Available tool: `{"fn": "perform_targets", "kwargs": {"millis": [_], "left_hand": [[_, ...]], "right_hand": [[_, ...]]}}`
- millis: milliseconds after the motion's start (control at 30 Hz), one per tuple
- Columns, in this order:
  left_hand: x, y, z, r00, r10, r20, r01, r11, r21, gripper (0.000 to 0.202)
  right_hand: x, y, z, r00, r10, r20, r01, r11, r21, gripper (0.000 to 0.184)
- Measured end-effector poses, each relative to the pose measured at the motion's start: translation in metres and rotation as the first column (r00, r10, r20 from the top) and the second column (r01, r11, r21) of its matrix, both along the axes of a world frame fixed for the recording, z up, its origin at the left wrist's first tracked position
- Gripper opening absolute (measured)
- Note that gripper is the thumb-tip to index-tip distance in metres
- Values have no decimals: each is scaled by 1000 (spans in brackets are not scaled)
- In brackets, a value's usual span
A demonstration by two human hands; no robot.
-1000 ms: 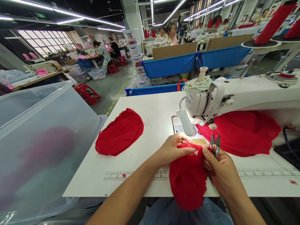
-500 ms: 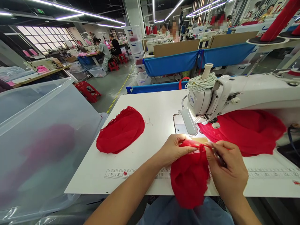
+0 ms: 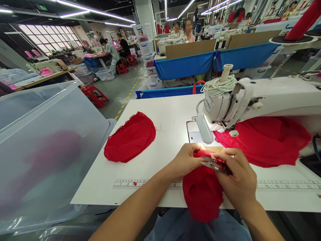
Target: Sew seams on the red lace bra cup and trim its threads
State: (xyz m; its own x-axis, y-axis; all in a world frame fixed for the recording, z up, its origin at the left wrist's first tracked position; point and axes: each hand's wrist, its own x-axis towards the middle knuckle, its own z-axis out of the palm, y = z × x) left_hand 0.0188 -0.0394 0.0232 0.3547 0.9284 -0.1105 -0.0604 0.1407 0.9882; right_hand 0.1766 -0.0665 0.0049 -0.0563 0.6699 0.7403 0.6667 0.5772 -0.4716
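My left hand (image 3: 187, 160) pinches the top edge of a red lace fabric piece (image 3: 202, 192) that hangs over the near edge of the white sewing table (image 3: 160, 110). Close beside it, my right hand (image 3: 237, 179) grips small thread snips (image 3: 216, 164), laid sideways with the blades pointing left at the fabric edge between my fingers. Both hands sit just in front of the needle area of the white sewing machine (image 3: 250, 100).
A red lace piece (image 3: 130, 138) lies on the table to the left. A heap of red fabric (image 3: 268, 140) lies under the machine arm. A large clear plastic bin (image 3: 42, 147) stands at the left. A ruler strip (image 3: 147, 183) runs along the table's front. Other workers sit at stations far behind.
My right hand turned the snips from upright to sideways and brought the blades left to the fabric edge held by my left hand. The view shifted slightly.
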Motion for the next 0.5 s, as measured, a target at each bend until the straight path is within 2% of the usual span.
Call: {"fn": "perform_targets", "kwargs": {"millis": [67, 133, 200, 267, 367, 433, 500], "left_hand": [[-1, 0, 0, 999, -34, 32, 34, 999, -23, 33], [-1, -1, 0, 997, -61, 55, 65, 996, -68, 35], [-2, -1, 1, 996, -67, 53, 73, 992, -106, 38], [-2, -2, 1, 996, -69, 60, 76, 988, -135, 38], [-1, -1, 1, 992, -69, 110, 87, 981, -172, 37], [-1, -1, -1, 989, -61, 134, 85, 979, -184, 37], [-1, 0, -3, 988, -56, 146, 82, 980, -180, 36]], "right_hand": [[-3, -1, 4, 985, 8, -170, -43, 979, -202, 8], [-3, -2, 6, 943, -7, -332, -126, 918, -376, 14], [-3, -2, 5, 889, -40, -456, -202, 859, -470, 19], [-1, -1, 1, 829, -86, -552, -244, 833, -497, 17], [1, -1, -5, 759, -122, -640, -268, 837, -477, 14], [2, -2, -5, 764, -101, -637, -262, 854, -450, 13], [1, -3, -3, 819, -46, -572, -239, 879, -413, 9]]}}
